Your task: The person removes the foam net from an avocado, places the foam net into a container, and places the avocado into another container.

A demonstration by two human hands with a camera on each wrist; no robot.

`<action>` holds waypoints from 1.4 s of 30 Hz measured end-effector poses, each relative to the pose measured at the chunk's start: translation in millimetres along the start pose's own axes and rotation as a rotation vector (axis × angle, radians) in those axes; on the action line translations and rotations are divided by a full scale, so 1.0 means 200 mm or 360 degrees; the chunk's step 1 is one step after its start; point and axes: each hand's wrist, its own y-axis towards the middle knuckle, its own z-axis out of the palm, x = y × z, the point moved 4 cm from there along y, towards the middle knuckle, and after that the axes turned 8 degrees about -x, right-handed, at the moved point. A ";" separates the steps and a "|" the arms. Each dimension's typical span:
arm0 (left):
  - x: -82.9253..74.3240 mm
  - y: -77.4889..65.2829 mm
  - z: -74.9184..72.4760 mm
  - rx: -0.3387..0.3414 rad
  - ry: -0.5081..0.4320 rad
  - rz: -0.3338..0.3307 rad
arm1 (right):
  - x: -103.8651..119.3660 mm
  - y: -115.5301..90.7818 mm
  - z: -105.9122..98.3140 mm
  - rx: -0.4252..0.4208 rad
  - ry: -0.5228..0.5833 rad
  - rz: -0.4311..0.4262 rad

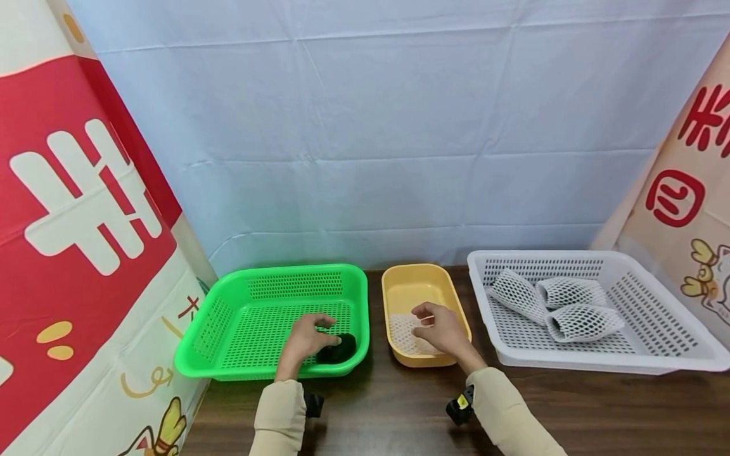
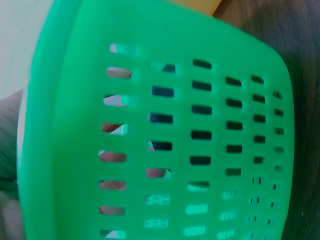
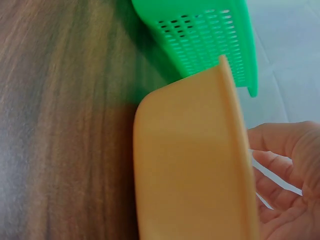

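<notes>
In the head view, my left hand [image 1: 310, 341] reaches into the green basket [image 1: 268, 373], its thumb right at a dark rounded object [image 1: 345, 350] in the near right corner. Its thumb and fingers are spread apart, and part of the object is hidden beneath the hand. My right hand [image 1: 443, 329] hovers over the yellow tray [image 1: 419, 273], fingers loosely bent, above a white foam net sleeve [image 1: 403, 332] lying inside. The right wrist view shows the right hand [image 3: 285, 175] behind the yellow tray's rim. The basket wall mostly hides the left hand in the left wrist view.
A white basket [image 1: 593, 359] on the right holds several things in white foam net, among them a net sleeve [image 1: 516, 294]. All the containers stand on a brown wooden table [image 1: 388, 411]. Pale cloth [image 1: 365, 126] hangs behind, with printed cloth at both sides.
</notes>
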 end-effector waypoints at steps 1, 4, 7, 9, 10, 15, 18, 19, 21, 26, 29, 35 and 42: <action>-0.01 0.00 0.00 -0.0021 -0.0013 0.0007 | 0.01 0.00 -0.01 -0.0002 0.0021 -0.0019; -0.04 -0.01 0.00 -0.0111 -0.0075 0.0066 | 0.03 0.00 -0.03 -0.0031 0.0067 -0.0099; -0.07 -0.02 0.00 -0.0223 -0.0130 0.0118 | 0.05 0.00 -0.05 -0.0037 0.0141 -0.0153; -0.10 -0.02 0.00 -0.0295 -0.0174 0.0170 | 0.07 0.00 -0.06 -0.0031 0.0196 -0.0162; -0.11 -0.03 0.01 -0.0329 -0.0195 0.0187 | 0.07 0.00 -0.07 -0.0018 0.0221 -0.0159; -0.16 -0.04 0.03 -0.0453 -0.0351 0.0300 | 0.10 0.00 -0.08 0.0022 0.0264 -0.0192; -0.20 -0.05 0.05 -0.0487 -0.0417 0.0347 | 0.12 0.00 -0.09 0.0031 0.0277 -0.0195; -0.21 -0.06 0.06 -0.0490 -0.0426 0.0357 | 0.13 -0.01 -0.10 0.0033 0.0285 -0.0205; -0.22 -0.06 0.08 -0.0495 -0.0444 0.0382 | 0.14 -0.01 -0.12 0.0025 0.0305 -0.0201; -0.25 -0.05 0.13 -0.0510 -0.0475 0.0414 | 0.15 0.00 -0.16 0.0018 0.0350 -0.0236; -0.27 -0.06 0.15 -0.0500 -0.0521 0.0425 | 0.15 0.01 -0.19 0.0016 0.0349 -0.0271; -0.33 -0.08 0.17 -0.0483 -0.0594 0.0486 | 0.17 0.02 -0.26 0.0010 0.0392 -0.0259; -0.39 -0.09 0.24 -0.0469 -0.0627 0.0533 | 0.27 0.01 -0.40 -0.0026 0.0455 -0.0291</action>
